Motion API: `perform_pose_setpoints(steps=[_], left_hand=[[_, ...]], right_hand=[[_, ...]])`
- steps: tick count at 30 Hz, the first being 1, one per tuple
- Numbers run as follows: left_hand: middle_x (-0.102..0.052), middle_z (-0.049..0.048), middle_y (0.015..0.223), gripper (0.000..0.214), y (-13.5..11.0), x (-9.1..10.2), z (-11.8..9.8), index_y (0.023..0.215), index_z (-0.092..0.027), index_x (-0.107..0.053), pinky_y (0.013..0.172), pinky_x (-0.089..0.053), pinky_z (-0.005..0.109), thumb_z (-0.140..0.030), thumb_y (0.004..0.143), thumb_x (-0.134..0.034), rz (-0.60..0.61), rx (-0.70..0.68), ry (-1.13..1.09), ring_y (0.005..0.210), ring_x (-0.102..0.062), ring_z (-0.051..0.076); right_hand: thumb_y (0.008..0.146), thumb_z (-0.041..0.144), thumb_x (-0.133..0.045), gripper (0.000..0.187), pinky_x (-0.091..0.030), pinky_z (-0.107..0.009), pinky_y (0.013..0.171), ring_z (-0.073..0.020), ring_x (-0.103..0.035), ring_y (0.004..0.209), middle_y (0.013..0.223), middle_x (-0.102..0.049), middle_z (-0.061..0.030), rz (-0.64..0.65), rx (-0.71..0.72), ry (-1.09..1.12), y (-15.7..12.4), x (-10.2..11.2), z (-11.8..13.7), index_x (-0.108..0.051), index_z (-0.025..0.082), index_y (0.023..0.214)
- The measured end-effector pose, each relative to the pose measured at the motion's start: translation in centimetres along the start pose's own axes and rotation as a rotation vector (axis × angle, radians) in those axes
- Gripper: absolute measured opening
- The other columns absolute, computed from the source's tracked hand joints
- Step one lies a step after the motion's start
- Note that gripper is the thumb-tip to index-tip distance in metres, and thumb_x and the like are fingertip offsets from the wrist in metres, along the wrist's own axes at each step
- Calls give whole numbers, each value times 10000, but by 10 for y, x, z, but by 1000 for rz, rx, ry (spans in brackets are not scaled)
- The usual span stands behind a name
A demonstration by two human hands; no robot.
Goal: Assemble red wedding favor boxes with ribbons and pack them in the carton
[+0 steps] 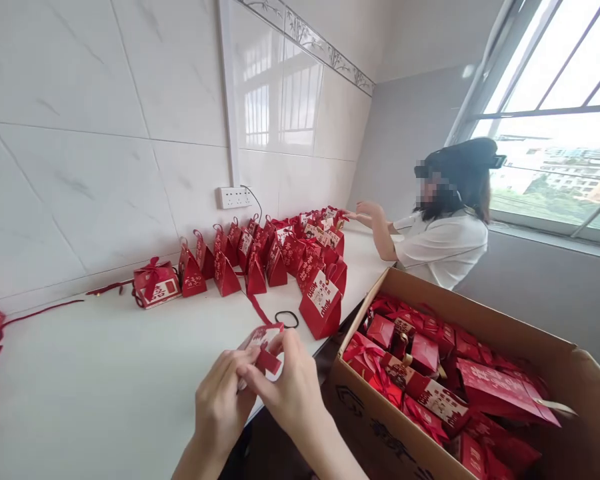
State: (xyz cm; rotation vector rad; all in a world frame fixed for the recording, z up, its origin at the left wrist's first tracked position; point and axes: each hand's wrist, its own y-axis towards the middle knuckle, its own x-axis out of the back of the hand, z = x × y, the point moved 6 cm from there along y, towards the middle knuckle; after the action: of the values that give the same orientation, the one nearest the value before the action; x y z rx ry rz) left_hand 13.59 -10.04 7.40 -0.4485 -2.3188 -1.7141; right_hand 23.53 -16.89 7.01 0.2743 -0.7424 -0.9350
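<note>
My left hand (223, 397) and my right hand (286, 385) are both closed on a small red gift box (263, 343) with a white label, held just above the front edge of the white counter (105, 373). A red ribbon (258, 308) runs up from it toward the row of boxes. The fingers pinch the box's flaps from both sides.
Several red triangular gift boxes (275, 257) stand along the tiled wall, with one (321, 303) nearest me and a bow-tied box (156, 283) at left. A black hair tie (287, 319) lies on the counter. A cardboard carton (480, 387) of red boxes stands at right. Another person (445, 220) works at the far end.
</note>
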Motion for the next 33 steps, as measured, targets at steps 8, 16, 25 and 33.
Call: perform_pose_setpoints(steps=[8, 16, 25, 33], left_hand=[[-690, 99, 814, 133, 16, -34, -62, 960, -74, -606, 703, -513, 327, -71, 838, -553, 2, -406, -103, 798, -644, 189], [-684, 98, 851, 136, 25, -81, -107, 919, -87, -602, 717, -497, 326, -40, 804, -547, 78, -464, -160, 818, -622, 200], [-475, 136, 1372, 515, 25, -134, -79, 1372, -172, -336, 1053, -390, 412, -352, 898, -432, 629, -28, -571, 1274, -440, 234], [-479, 120, 1384, 833, -2, -182, -57, 1337, -214, -426, 1102, -311, 464, -626, 659, -678, 1262, 604, -1190, 1312, -402, 313]], right_hand=[[899, 438, -449, 367, -369, -220, 524, -121, -468, 548, 592, -514, 5, -23, -17, -41, -17, 68, -8, -469, 191, 629], [868, 415, -498, 380, -421, -220, 550, -116, -466, 562, 579, -500, 9, -180, -245, 266, -25, 118, -48, -506, 181, 568], [539, 392, -745, 271, -488, -294, 537, -186, -602, 549, 667, -688, -28, -532, -604, 666, -34, 191, -120, -687, 185, 703], [528, 367, -672, 171, -388, -275, 441, -150, -501, 426, 487, -580, 11, -428, -669, 873, -18, 207, -125, -623, 217, 593]])
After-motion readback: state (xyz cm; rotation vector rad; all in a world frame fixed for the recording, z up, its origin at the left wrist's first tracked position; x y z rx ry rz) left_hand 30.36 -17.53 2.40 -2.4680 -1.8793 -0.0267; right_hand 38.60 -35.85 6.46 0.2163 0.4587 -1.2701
